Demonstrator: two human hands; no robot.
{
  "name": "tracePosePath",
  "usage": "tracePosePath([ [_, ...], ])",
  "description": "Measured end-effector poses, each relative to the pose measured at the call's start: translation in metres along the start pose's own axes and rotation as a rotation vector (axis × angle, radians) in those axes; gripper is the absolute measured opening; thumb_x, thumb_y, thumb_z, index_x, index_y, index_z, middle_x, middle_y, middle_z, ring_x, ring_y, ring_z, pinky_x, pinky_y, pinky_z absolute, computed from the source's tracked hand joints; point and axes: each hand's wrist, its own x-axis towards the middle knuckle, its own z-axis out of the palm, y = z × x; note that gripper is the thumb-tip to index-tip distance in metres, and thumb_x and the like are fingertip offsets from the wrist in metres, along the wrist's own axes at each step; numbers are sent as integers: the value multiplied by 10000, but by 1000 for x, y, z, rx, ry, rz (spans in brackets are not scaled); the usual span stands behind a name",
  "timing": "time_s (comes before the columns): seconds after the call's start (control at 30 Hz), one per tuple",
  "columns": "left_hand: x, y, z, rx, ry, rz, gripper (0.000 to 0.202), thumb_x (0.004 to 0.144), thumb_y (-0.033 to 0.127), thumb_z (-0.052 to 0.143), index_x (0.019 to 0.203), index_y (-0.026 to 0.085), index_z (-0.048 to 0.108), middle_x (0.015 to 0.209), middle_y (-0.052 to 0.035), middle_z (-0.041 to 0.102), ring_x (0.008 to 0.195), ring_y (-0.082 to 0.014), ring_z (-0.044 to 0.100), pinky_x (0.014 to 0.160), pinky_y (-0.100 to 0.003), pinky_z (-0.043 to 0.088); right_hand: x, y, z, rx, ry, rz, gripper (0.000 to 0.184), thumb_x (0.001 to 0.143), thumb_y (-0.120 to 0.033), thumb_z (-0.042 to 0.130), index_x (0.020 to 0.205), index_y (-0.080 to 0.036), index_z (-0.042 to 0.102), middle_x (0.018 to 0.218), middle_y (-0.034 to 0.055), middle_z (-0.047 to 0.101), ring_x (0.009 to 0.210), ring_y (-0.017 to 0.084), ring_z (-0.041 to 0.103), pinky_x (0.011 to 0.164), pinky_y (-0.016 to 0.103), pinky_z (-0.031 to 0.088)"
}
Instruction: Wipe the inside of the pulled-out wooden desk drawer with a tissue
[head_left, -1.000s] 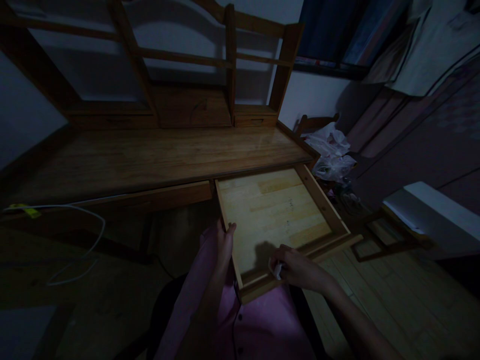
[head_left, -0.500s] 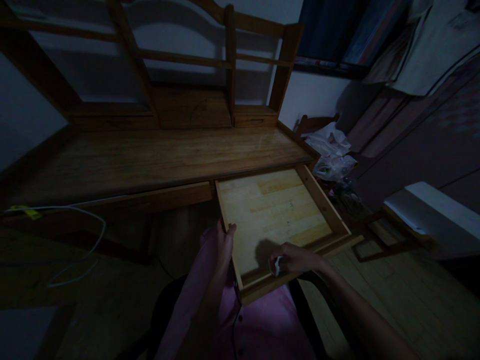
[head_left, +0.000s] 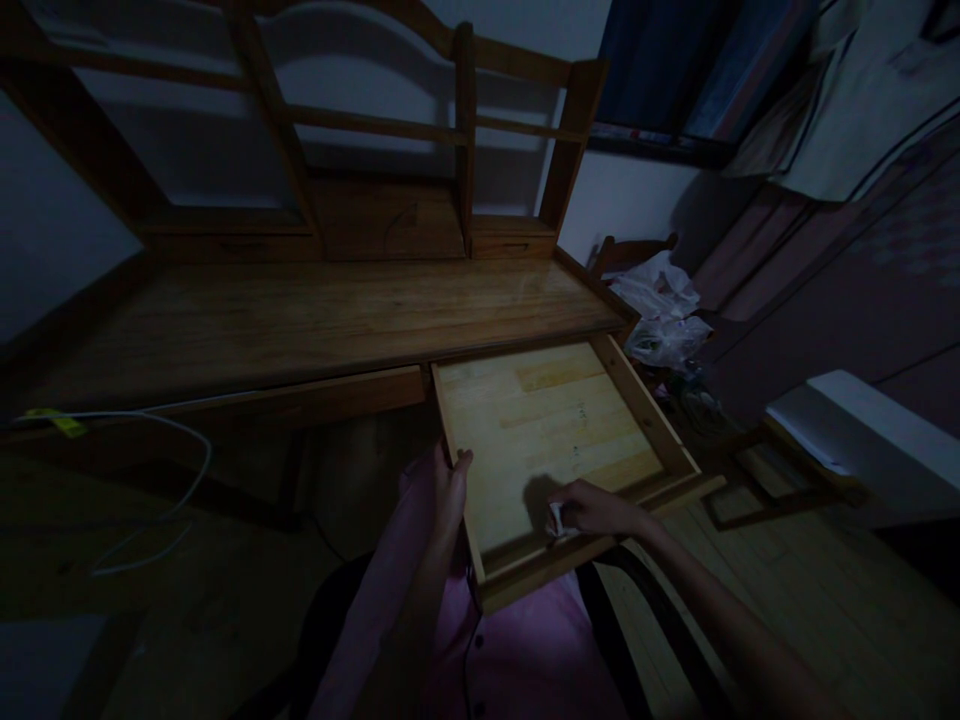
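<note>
A wooden drawer (head_left: 540, 430) is pulled out from the desk above my lap, and its pale bottom is bare apart from small dark marks. My left hand (head_left: 452, 488) grips the drawer's left side wall, thumb over the top edge. Over the near part of the drawer, my right hand (head_left: 589, 508) is closed around a crumpled white tissue (head_left: 556, 519), close to the inner side of the front panel. Whether the tissue touches the wood I cannot tell.
The wooden desk (head_left: 337, 310) with its shelf unit stands ahead. A second drawer (head_left: 330, 400) is slightly out at left, near a white cable (head_left: 202, 440). Plastic bags (head_left: 660, 300) lie beyond the desk's right end. A wooden stool (head_left: 780, 470) stands at right.
My right hand with the tissue has shifted slightly up, away from my body. My left hand keeps its hold on the drawer wall. The view has tilted a little.
</note>
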Motion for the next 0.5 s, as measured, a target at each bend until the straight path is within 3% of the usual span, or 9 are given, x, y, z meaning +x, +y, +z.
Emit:
tracePosePath([
  [0.27,-6,6,0,-35,-5,-51,708,841,378,703,1510,235,520,1394,-132,688,1228,-293,694,1024,-417,567,-5,-5,12,48,82,-25,305,736,-104,625,1026,-182,679,914,-3,704,808,155,633,725,238,474],
  [0.5,-8,13,2,-33,6,-102,715,846,359,689,1521,216,499,1416,-159,671,1210,-300,703,996,-420,582,-3,-12,7,40,-32,-32,276,747,-136,641,1015,-177,691,933,8,711,851,180,649,826,297,509],
])
